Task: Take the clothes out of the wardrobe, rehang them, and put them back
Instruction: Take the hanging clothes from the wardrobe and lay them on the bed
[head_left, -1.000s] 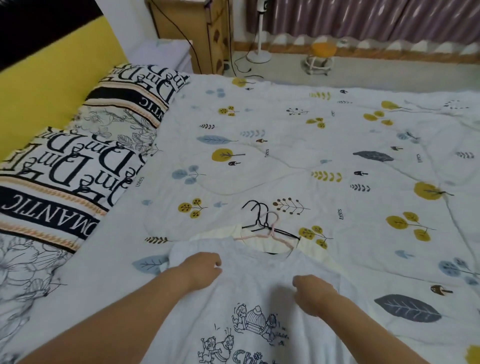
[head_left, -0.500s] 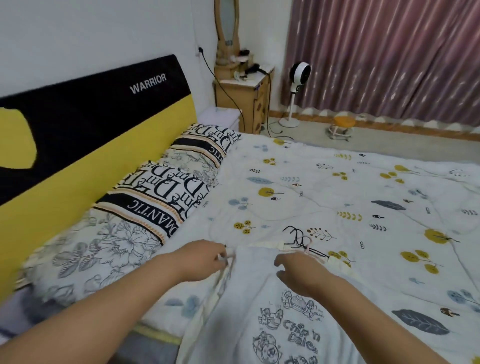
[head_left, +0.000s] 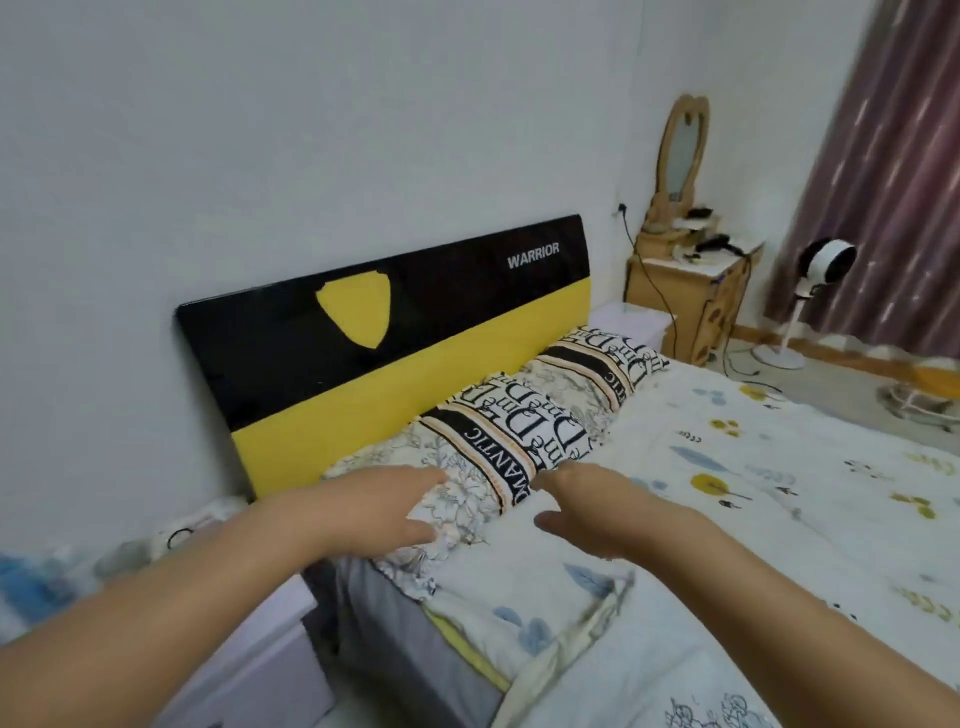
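Note:
A white T-shirt (head_left: 649, 691) with a cartoon print lies on the bed at the bottom of the view, over a cream garment (head_left: 589, 636) whose edge shows along its left side. No hanger or wardrobe is in view. My left hand (head_left: 384, 504) reaches out above the near pillow with fingers spread, holding nothing. My right hand (head_left: 587, 506) is stretched out beside it over the quilt, fingers and thumb apart, also empty. Both hands are beyond the shirt and apart from it.
A quilt (head_left: 779, 499) with a leaf pattern covers the bed. Two patterned pillows (head_left: 524, 431) lean by the black and yellow headboard (head_left: 415, 332). A wooden dresser (head_left: 691, 291) with a mirror, a white fan (head_left: 826, 262) and a curtain (head_left: 893, 171) stand at the far right. A pale cabinet (head_left: 244, 665) sits low left.
The view has swung left and up towards the headboard. Both hands have let go of the shirt's collar and moved out over the pillow and quilt. The hangers have left the view.

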